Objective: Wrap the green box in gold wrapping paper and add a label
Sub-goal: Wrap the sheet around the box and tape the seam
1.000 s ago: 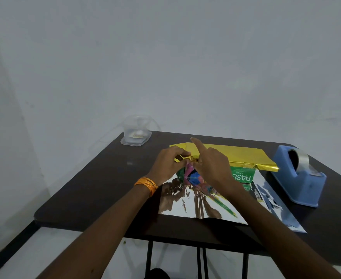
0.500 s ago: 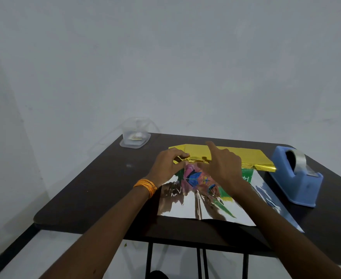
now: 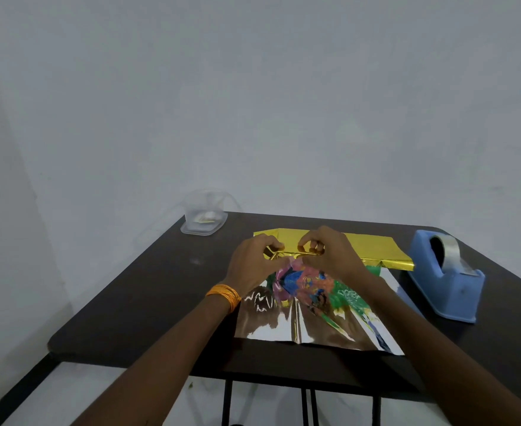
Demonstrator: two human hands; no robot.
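Head cam: both hands' fingertips (image 3: 307,248) pinch the gold fold, left hand (image 3: 253,265) & right hand (image 3: 333,256) close together. Gold wrapping paper (image 3: 370,247) lies mid-table (image 3: 148,290): thin, slick, creases easily, so grip at the edges. Green box (image 3: 373,269) prob. underneath, long axis left-right.

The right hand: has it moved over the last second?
Yes. The right hand has come down, index finger curled in, pinching the gold wrapping paper, slightly nearer the tape dispenser.

Dark table (image 3: 148,290): gold paper (image 3: 373,249), tape dispenser (image 3: 443,281), container (image 3: 204,216).
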